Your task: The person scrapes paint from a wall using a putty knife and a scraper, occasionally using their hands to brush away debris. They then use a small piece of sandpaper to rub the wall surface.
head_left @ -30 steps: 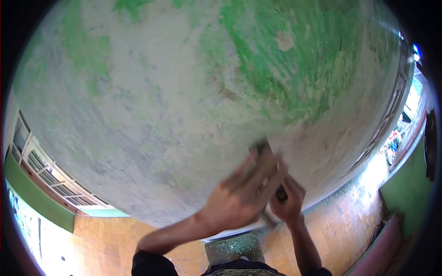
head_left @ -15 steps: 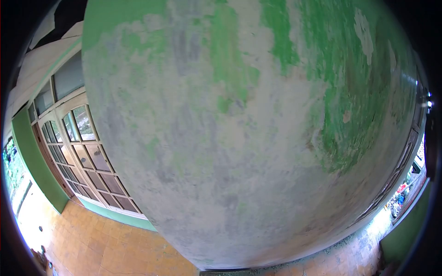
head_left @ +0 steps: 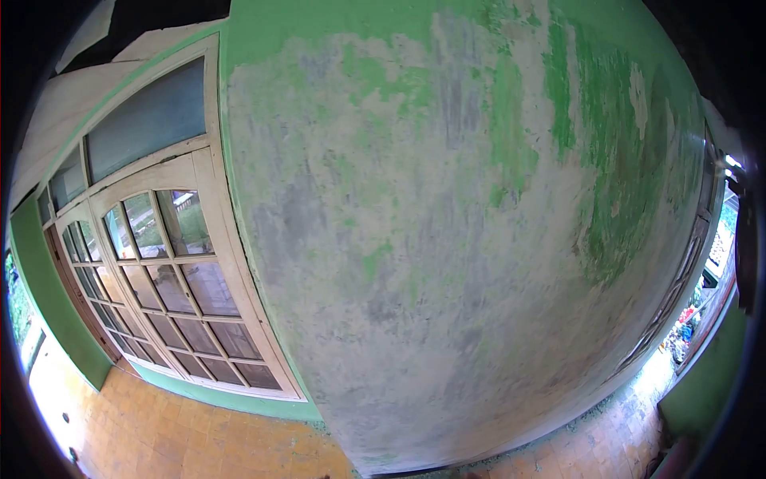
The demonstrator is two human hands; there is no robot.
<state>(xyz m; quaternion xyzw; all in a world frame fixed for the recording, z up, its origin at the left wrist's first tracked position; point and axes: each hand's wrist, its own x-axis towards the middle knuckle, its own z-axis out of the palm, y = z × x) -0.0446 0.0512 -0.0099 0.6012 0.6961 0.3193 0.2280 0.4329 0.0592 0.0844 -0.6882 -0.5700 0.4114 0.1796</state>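
Observation:
A large wall (head_left: 431,263) fills the middle of the head view, with green paint worn or scraped away to grey and whitish plaster. More green paint (head_left: 630,184) remains along its top and upper right. Neither my left hand nor my right hand can be made out in the frame, so what they hold or touch is not seen.
Left of the wall are wooden-framed glass doors (head_left: 175,271) under a window pane (head_left: 148,120). An orange tiled floor (head_left: 199,439) runs below, with small dark objects at the far left. A green pillar (head_left: 68,295) stands at left, a low green wall (head_left: 702,399) at right.
The view has shifted, so the wall's left edge now lies further right and more of the glass doors shows. The wall also looks somewhat farther away.

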